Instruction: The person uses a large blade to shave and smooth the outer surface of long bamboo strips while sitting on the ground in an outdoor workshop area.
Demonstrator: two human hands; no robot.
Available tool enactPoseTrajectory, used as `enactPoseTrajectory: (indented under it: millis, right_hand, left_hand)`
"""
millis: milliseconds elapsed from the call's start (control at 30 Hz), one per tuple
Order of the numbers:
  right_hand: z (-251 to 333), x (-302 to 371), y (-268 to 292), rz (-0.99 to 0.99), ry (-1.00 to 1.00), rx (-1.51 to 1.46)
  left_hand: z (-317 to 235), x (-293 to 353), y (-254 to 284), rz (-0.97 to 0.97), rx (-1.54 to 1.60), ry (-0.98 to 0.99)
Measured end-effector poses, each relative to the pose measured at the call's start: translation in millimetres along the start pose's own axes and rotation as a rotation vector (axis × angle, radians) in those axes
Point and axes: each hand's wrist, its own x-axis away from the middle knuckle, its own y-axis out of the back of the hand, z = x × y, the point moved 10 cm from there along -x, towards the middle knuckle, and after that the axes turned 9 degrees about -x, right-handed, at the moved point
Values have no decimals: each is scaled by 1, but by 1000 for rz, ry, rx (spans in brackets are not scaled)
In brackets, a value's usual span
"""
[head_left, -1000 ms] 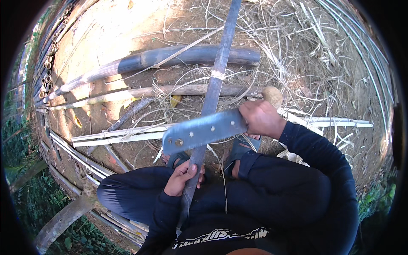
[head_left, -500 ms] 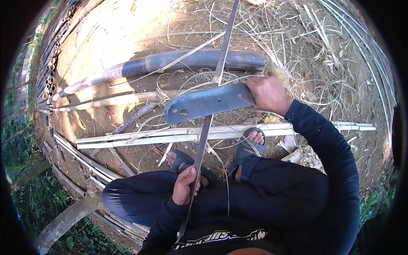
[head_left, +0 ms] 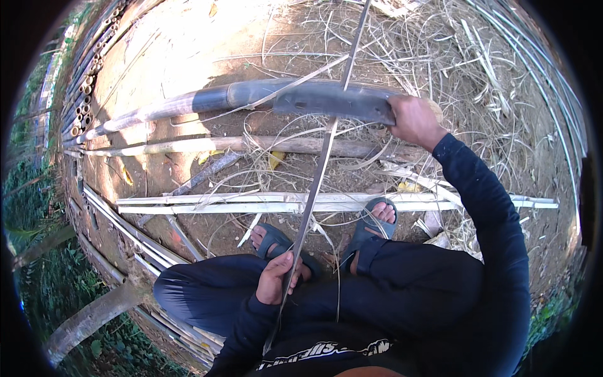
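Observation:
My left hand (head_left: 274, 279) is closed around a long, thin bamboo strip (head_left: 318, 169). The strip slants from my lap up to the far edge of the view. Gripped in my right hand (head_left: 414, 120) is a broad-bladed machete (head_left: 333, 103), its dark blade slightly blurred and pointing left. The blade lies across the strip, well beyond my left hand, and covers a short piece of it. My right fingers wrap the handle, which is mostly hidden.
A thick dark bamboo pole (head_left: 251, 93) lies on the ground beyond my feet, with a thinner pole (head_left: 188, 146) nearer. Pale split bamboo lengths (head_left: 251, 202) run crosswise before my sandals. Curly shavings (head_left: 433, 56) litter the far right, and cut bamboo (head_left: 85, 107) is stacked at left.
My right hand has moved the machete away from me, farther along the strip. My left hand keeps its hold in nearly the same place. The view has shifted slightly.

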Motion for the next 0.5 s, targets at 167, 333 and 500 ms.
enactPoseTrajectory:
  millis: [167,333,500]
  right_hand:
    - [-62,-44,25,-44,-249,119]
    - [-138,-67,43,-120,-475,20]
    - [-123,-31,8,-197,-499,-163]
  left_hand:
    - [0,1,7,67,-11,-19]
    - [-16,34,17,-288,-594,-172]
    - [-2,74,3,-411,-990,-166]
